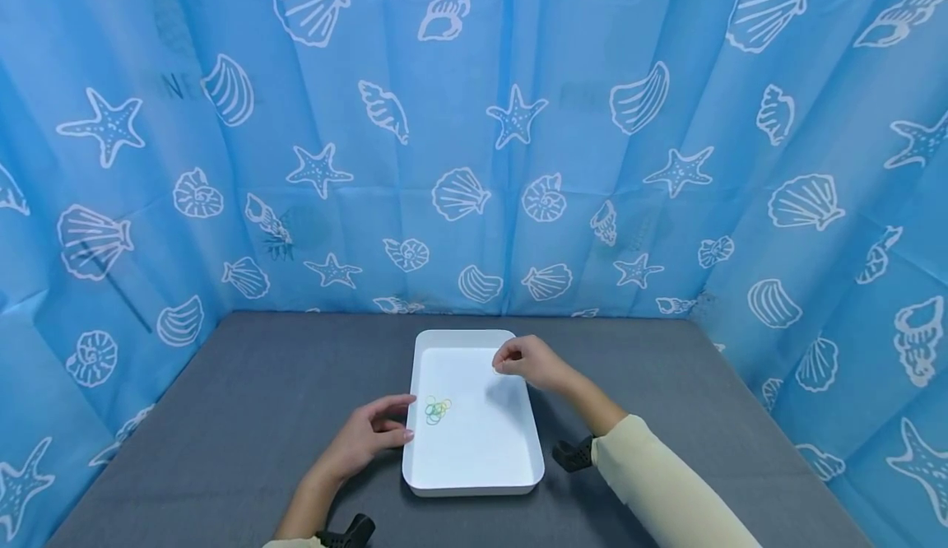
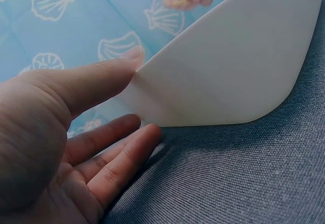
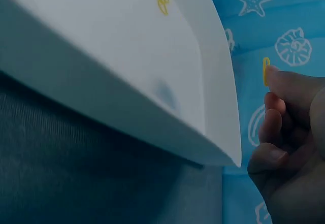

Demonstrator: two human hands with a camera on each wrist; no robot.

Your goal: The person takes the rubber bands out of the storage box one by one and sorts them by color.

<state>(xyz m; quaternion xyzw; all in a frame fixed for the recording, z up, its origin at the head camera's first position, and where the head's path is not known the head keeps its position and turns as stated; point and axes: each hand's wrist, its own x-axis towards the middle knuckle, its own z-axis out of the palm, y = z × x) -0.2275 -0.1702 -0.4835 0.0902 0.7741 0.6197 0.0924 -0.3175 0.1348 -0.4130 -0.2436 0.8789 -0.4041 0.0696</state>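
Observation:
Inside the white tray (image 1: 474,466), toward its left side, lies a small loose bunch of green and yellow rubber bands (image 1: 437,410). My right hand (image 1: 527,360) is over the tray's far right corner. Between its thumb and fingertips it pinches one yellow rubber band (image 3: 266,71), which shows as a narrow upright loop in the right wrist view. My left hand (image 1: 370,433) is at the tray's left side. Its extended fingers touch the tray there, with one tip (image 2: 133,56) up at the rim and others low by the wall's base.
A grey cloth-covered table (image 1: 296,367) lies under the tray. Blue curtains (image 1: 474,161) printed with white shells and starfish stand behind it and along both sides. A black wrist device (image 1: 572,454) is on the right arm, and another (image 1: 351,531) on the left.

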